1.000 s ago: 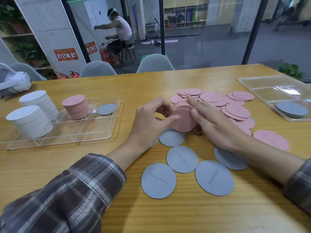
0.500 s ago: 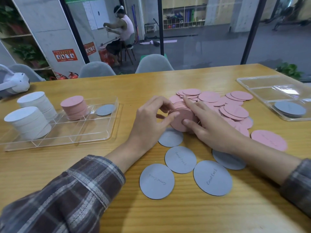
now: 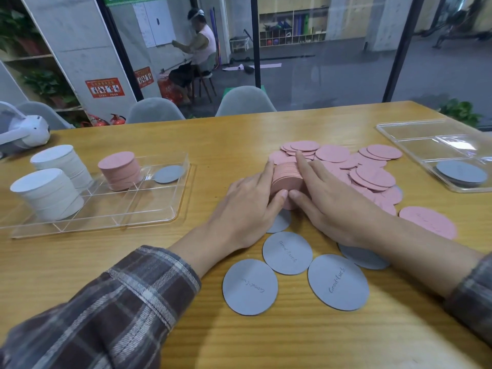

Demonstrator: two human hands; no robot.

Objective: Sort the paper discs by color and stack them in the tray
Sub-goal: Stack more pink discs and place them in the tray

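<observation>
On the wooden table (image 3: 266, 134), the left hand (image 3: 247, 209) and right hand (image 3: 343, 209) are cupping a pink stack (image 3: 286, 174) between curled thumbs and fingers, well apart from the tray (image 3: 149, 206), which is holding white and pink piles, while loose pink discs (image 3: 375, 177) and grey discs (image 3: 287, 253) are lying unsorted.

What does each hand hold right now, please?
Left hand: holding the pink disc stack, fingers round its left side.
Right hand: holding the same stack, right side.

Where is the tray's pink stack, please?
Head view, left side: the pink stack stands in the clear tray, between a white stack and a lone grey disc.
</observation>
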